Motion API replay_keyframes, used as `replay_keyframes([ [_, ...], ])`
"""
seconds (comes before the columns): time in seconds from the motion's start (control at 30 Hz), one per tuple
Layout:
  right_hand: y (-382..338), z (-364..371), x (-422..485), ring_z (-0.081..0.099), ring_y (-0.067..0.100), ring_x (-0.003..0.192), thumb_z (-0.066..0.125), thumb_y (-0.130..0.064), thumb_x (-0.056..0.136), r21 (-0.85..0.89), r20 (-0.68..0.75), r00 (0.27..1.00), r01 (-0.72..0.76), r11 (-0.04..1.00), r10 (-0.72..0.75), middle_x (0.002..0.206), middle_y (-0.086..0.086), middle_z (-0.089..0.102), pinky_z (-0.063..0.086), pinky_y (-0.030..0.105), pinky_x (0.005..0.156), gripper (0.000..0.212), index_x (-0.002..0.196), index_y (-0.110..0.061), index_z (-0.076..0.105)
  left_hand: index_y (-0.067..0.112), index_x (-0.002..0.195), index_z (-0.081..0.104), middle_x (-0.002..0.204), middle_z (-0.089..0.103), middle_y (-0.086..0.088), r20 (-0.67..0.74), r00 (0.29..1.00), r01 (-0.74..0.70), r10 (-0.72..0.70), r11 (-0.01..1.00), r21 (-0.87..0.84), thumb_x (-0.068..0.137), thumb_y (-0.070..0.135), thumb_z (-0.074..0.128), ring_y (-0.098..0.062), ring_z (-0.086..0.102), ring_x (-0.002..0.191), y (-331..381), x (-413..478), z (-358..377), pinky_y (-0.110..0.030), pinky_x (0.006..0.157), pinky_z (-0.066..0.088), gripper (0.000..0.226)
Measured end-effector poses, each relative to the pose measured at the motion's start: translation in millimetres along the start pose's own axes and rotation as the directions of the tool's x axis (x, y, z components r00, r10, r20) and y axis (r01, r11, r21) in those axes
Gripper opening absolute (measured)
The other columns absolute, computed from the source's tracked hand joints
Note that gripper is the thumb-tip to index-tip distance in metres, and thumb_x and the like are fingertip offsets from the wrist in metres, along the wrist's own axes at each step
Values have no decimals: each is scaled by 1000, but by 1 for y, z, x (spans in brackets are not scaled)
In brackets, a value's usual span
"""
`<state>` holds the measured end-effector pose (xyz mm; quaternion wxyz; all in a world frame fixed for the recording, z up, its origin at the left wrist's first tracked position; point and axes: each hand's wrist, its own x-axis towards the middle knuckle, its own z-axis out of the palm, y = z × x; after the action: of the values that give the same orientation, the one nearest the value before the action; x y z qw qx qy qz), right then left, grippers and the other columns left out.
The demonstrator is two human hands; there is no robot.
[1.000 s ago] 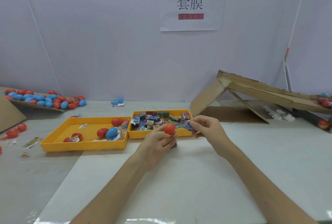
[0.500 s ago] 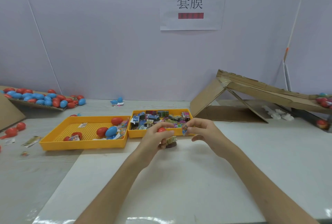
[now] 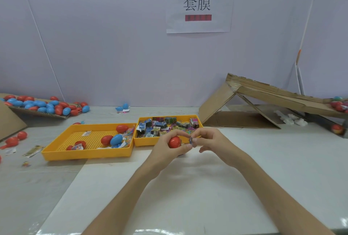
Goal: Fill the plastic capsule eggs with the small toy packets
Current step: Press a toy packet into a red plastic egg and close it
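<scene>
head-worn view looks forward and down, close over the table (image 3: pixel 282 159).

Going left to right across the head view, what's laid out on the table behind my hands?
Egg pile → egg tray → packet tray → cardboard ramp.

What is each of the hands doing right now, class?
Left hand: grips a red capsule egg.
Right hand: pinches a small toy packet.
</scene>
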<state>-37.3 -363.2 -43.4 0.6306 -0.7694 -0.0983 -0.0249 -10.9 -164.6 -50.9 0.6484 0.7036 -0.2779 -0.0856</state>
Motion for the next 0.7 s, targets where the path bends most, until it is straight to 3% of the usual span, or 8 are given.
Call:
replay_keyframes([
  [0.13,1,0,-1,65,14,85,67,-15,95,-36,16,1000,-7,999,7,84,3,71,51,32,74,11,86,-16,73,38,97,74,95,62,32,-18,999,-39,39,999,9,82,22,84,1,67,88,-4,3,0,-25,71,60,25],
  [0.33,1,0,0,64,15,87,65,-16,96,25,44,999,-33,999,32,87,5,69,52,27,71,10,93,-8,70,33,82,74,100,64,8,-39,999,23,-23,1000,-15,80,19,85,-6,68,77,-6,4,-2,-20,63,55,18],
  [0.5,-2,1,0,64,12,86,67,-22,92,109,156,984,-99,989,81,88,2,69,53,26,71,15,94,-7,67,25,82,68,88,61,-2,164,975,174,-153,977,-125,83,15,83,-9,48,55,-3,2,-5,-24,57,46,17],
  [0.7,-2,3,-1,60,12,86,58,-23,93,115,222,969,-134,984,106,90,3,65,51,29,71,19,98,-6,65,19,84,62,74,52,5,310,924,272,-222,954,-128,85,22,80,-10,36,57,-2,0,-8,-21,56,35,18],
])
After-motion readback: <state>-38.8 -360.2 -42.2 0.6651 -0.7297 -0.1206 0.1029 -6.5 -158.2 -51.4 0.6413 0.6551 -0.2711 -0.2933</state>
